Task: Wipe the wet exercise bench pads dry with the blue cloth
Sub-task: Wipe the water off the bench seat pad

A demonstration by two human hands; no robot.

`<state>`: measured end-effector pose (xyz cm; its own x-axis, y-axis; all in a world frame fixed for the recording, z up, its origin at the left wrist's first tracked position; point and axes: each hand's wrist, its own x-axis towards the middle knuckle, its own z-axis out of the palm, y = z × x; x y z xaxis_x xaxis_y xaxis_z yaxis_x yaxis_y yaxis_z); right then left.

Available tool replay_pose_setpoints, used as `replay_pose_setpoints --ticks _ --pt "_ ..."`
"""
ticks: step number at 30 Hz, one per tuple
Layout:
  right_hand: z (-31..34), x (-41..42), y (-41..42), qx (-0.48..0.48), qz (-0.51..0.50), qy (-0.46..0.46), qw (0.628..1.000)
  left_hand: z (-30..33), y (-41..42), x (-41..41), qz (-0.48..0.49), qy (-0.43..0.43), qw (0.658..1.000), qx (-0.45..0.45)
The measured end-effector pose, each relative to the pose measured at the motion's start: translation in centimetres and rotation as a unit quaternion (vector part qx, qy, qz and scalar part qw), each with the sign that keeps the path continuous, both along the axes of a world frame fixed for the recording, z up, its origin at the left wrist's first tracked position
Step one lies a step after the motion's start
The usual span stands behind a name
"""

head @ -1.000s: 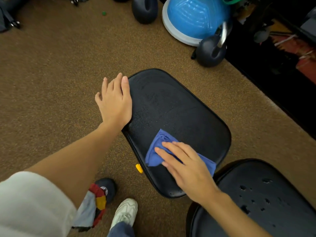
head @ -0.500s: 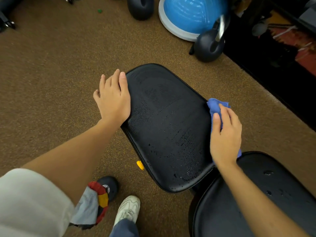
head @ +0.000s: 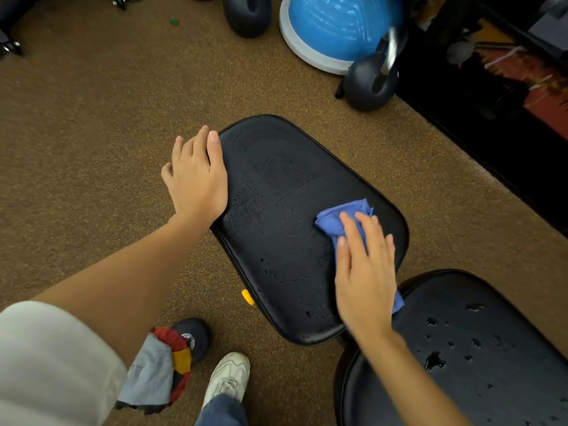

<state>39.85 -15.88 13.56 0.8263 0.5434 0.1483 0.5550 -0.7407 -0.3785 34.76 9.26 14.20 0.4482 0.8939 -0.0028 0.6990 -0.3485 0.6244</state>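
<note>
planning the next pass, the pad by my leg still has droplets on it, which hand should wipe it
The right hand: it already presses the blue cloth flat, right beside the beaded near pad. The left hand has no cloth; it rests on the far pad's opposite edge.

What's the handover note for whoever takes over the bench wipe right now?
Left hand: flat, braced on the left edge of the smaller bench pad.
Right hand: fingers straight, pressing the blue cloth onto that pad's right side.
Done: the pad's far part shows only a fine film and wipe streaks.
Left: droplets sit on its near part, and the larger pad at lower right is beaded with water, apparently unwiped. Finish the near part, then do that pad.
</note>
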Motion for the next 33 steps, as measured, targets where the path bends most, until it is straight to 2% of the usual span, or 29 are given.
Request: replay_pose_setpoints --ticks 5,9,11,13,15,17,19,21,23,25,27,29,31,33 --pt "-0.4 5.8 0.9 0.002 -0.035 -0.003 0.999 0.1 0.0 0.0 0.0 -0.004 1.0 -0.005" --pt "-0.5 3.9 2.1 0.003 -0.094 -0.019 0.995 0.3 -0.1 0.0 -0.002 -0.007 1.0 -0.004" --pt "-0.3 1.1 2.2 -0.013 -0.036 -0.041 0.998 0.3 -0.1 0.0 -0.002 -0.005 1.0 -0.007" --pt "-0.2 -0.7 1.3 -0.033 0.102 -0.044 0.993 0.3 -0.1 -0.1 -0.002 -0.005 1.0 -0.009" --pt "0.1 0.5 -0.2 -0.043 0.227 -0.032 0.972 0.2 -0.1 -0.1 -0.003 -0.004 1.0 -0.011" --pt "0.2 3.2 -1.6 -0.052 0.266 -0.026 0.962 0.3 -0.1 -0.1 -0.004 -0.005 1.0 -0.01" --pt "0.1 5.7 -2.7 -0.041 0.212 -0.003 0.976 0.3 -0.1 0.0 -0.003 -0.008 1.0 -0.014" --pt "0.1 6.6 -3.3 0.016 0.099 0.059 0.993 0.3 0.0 -0.1 -0.004 -0.013 1.0 -0.018" --pt "-0.1 5.7 -3.3 0.07 -0.009 0.115 0.991 0.3 0.0 -0.1 -0.005 -0.018 1.0 -0.02" --pt "-0.1 3.3 -3.0 0.068 -0.045 0.108 0.991 0.3 0.0 -0.1 -0.006 -0.019 1.0 -0.021" --pt "-0.2 0.1 -3.0 0.041 0.003 0.081 0.996 0.4 -0.1 -0.2 -0.01 -0.031 0.999 -0.032" --pt "-0.2 -3.1 -3.4 0.005 0.096 0.061 0.994 0.5 0.2 -0.6 -0.026 -0.084 0.992 -0.094" --pt "-0.2 -5.2 -3.8 -0.024 0.194 0.025 0.98 0.7 0.7 -1.4 -0.046 -0.137 0.975 -0.169" --pt "-0.1 -5.8 -3.7 -0.042 0.286 -0.008 0.957 1.2 1.1 -2.9 -0.061 -0.153 0.969 -0.186"
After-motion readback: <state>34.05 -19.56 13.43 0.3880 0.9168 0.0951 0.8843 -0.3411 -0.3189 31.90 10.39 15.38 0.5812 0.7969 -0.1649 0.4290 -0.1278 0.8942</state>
